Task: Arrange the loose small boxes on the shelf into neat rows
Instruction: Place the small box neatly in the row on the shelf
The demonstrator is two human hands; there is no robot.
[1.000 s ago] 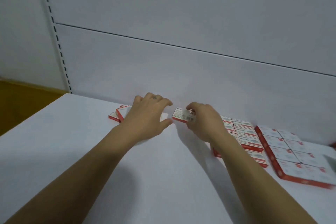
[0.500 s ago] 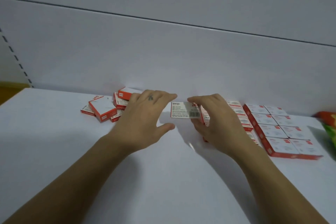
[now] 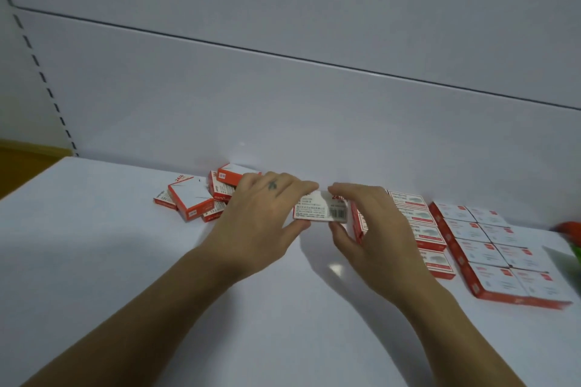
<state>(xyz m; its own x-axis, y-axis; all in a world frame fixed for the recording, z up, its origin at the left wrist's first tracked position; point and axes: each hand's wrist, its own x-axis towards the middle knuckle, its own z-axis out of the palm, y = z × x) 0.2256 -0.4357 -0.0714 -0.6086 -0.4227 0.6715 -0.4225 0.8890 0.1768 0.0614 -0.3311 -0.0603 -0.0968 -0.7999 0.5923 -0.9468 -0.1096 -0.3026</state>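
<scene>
- Two grips meet on one small box (image 3: pixel 320 212) at the middle of the frame, its white barcode face turned toward me.
- My left grip (image 3: pixel 264 217) pinches the box's left end, fingers over the top edge, thumb underneath.
- My right grip (image 3: pixel 371 229) pinches the right end, curled fingers above, thumb below.
- Several loose boxes (image 3: pixel 191 201) lie jumbled on the white shelf (image 3: pixel 94 261) left of centre, near the back panel (image 3: pixel 283 104).
- Right of centre, neat rows of boxes (image 3: pixel 421 229) lie flat, with a larger block of boxes (image 3: pixel 503 258) beside them.
- At the right edge a red and green thing (image 3: pixel 570 229) shows, too blurred to identify.
</scene>
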